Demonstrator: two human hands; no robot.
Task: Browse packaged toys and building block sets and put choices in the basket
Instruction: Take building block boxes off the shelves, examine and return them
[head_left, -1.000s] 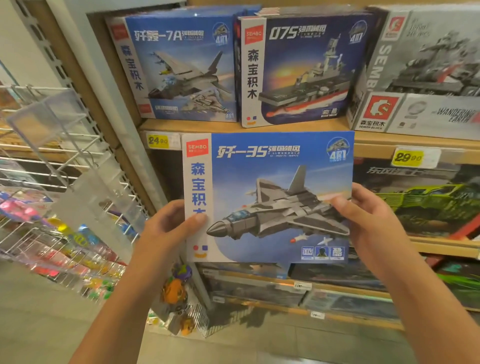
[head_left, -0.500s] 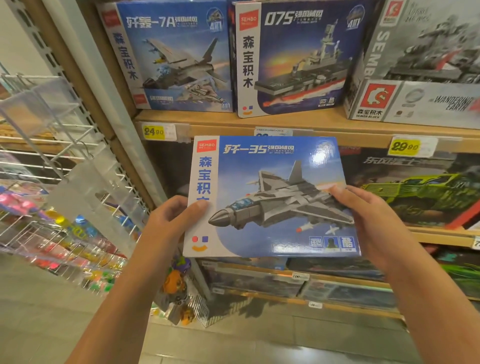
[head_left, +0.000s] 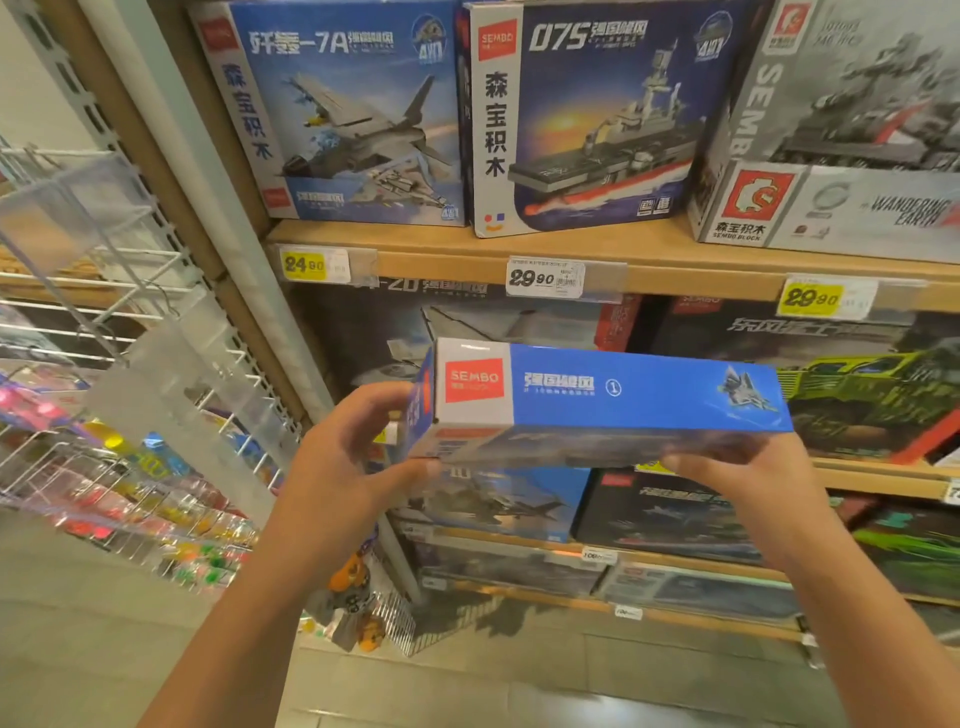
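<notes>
- Wooden shelves are lining a shop aisle; a white wire rack is standing to the left.
- Three boxed sets are sitting on the top shelf, with three price tags beneath.
- The left hand and right hand are each gripping an end of one blue jet box, tipped flat before the middle shelf.

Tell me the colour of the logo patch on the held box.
Red logo patch, white surround; head view.

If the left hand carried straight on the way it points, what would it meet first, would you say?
Probably the dark box on the shelf behind the blue box that the left hand holds, though depth is unclear.
</notes>
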